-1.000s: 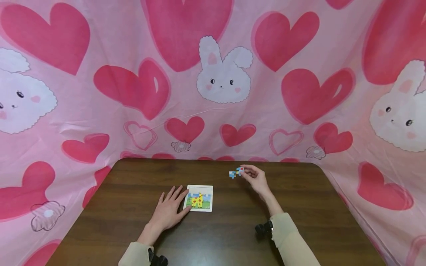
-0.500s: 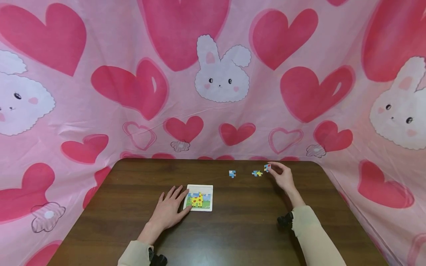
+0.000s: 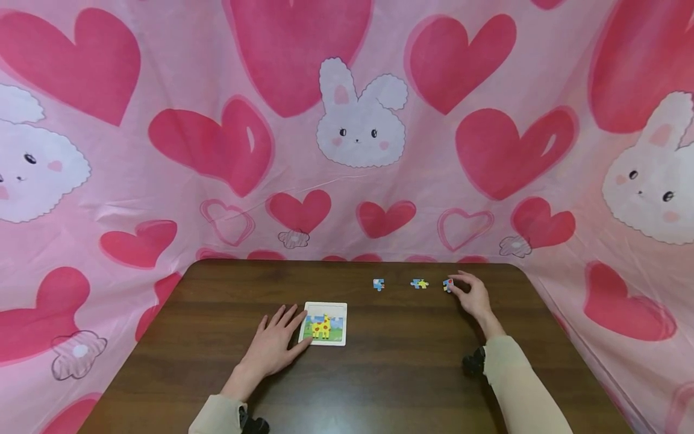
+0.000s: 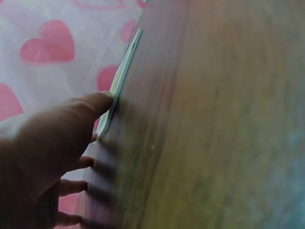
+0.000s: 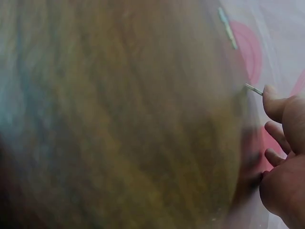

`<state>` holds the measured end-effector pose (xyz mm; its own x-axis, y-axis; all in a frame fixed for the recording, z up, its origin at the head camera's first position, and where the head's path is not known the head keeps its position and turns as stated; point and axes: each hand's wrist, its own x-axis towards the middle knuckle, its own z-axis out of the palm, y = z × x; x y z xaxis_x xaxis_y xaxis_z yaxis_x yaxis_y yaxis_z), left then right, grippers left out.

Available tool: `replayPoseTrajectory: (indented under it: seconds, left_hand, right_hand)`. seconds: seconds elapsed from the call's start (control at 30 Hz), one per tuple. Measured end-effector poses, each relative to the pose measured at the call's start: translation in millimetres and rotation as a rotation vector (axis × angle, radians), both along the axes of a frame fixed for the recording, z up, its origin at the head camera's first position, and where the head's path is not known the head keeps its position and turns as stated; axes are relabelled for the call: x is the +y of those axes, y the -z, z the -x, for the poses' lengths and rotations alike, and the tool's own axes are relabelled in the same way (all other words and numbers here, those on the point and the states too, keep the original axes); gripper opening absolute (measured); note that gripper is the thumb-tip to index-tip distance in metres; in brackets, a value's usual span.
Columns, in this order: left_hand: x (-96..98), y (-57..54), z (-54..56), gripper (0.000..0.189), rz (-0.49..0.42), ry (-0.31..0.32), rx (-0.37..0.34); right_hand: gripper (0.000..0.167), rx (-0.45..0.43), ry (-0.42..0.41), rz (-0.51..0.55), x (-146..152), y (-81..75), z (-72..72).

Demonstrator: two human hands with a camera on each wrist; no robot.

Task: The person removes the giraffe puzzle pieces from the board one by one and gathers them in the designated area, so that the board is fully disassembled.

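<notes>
My left hand [image 3: 273, 343] lies spread on the table, its thumb and index finger touching the left side of a white-framed jigsaw puzzle [image 3: 324, 326] with a yellow giraffe on it. In the left wrist view the thumb rests on the edge of the puzzle frame [image 4: 125, 71]. Farther right, my right hand [image 3: 473, 296] pinches a blue jigsaw piece [image 3: 447, 285] with a red spot between thumb and fingers, just over the tabletop. The right wrist view shows that piece [image 5: 254, 89] edge-on at the thumb tip.
Two loose jigsaw pieces lie toward the back of the table: a blue and white piece [image 3: 378, 284] and a blue and yellow piece [image 3: 419, 283] nearer the right hand. The brown wooden table [image 3: 368, 386] ends at a pink cloth [image 3: 347, 181] with hearts and rabbits.
My right hand has moved right with the red-spotted piece and come lower. It left the blue and yellow piece behind on the table. My left hand has stayed at the puzzle.
</notes>
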<state>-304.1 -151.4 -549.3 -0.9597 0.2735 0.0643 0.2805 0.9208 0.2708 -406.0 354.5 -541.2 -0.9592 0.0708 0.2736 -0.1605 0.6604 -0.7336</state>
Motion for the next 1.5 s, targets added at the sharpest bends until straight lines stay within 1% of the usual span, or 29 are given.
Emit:
replayPoseTrajectory:
  seconds: [0.2, 0.37, 0.43, 0.47, 0.53, 0.67, 0.7, 0.8, 0.93, 1.03, 1.3, 1.5]
  left_hand:
    - [0.8, 0.4, -1.8, 0.076, -0.029, 0.017, -0.012]
    - [1.3, -0.9, -2.0, 0.076, -0.037, 0.016, -0.016]
    - [1.4, -2.1, -1.9, 0.076, -0.040, 0.018, -0.014]
    - [1.4, -2.2, -1.9, 0.077, -0.039, 0.020, -0.015]
    - [1.0, -3.0, -1.8, 0.077, -0.039, 0.023, -0.013]
    - [-0.8, -3.5, -2.6, 0.077, -0.030, 0.019, -0.012]
    - [-1.3, -3.8, -2.8, 0.077, -0.028, 0.017, -0.009]
    - [-2.3, -4.1, -3.0, 0.078, -0.018, 0.013, -0.007]
    - [-2.4, -4.5, -2.7, 0.078, -0.025, 0.010, -0.009]
    - [-1.9, -4.6, -2.7, 0.077, -0.030, 0.008, -0.014]
    - [-4.4, -4.2, -5.1, 0.076, -0.028, 0.008, -0.004]
    - [-7.1, -3.7, -6.4, 0.075, -0.015, 0.009, 0.000]
  right_hand:
    - [0.029, -0.033, 0.013, -0.089, 11.6, 7.0, -1.8]
    - [0.032, -0.010, 0.002, -0.126, 21.6, 8.7, -2.9]
    - [0.033, 0.003, 0.007, -0.130, 23.9, 7.8, -3.2]
    - [0.032, 0.021, 0.036, -0.127, 23.6, 8.7, -2.8]
    - [0.035, 0.026, 0.057, -0.106, 20.5, 6.4, -4.0]
    - [0.040, 0.055, 0.079, -0.048, -1.2, -1.3, -6.9]
    - [0.042, 0.052, 0.053, -0.035, -9.4, -5.5, -8.8]
    - [0.043, 0.082, 0.006, -0.013, -39.4, -13.1, -12.3]
    - [0.043, 0.088, -0.123, 0.019, -81.4, -21.7, -19.2]
    - [0.043, 0.073, -0.224, 0.040, -110.8, -25.2, -26.5]
    - [0.042, 0.043, -0.432, 0.013, -184.2, -22.5, -47.1]
    - [0.042, -0.012, -0.580, -0.004, -232.0, -18.5, -54.5]
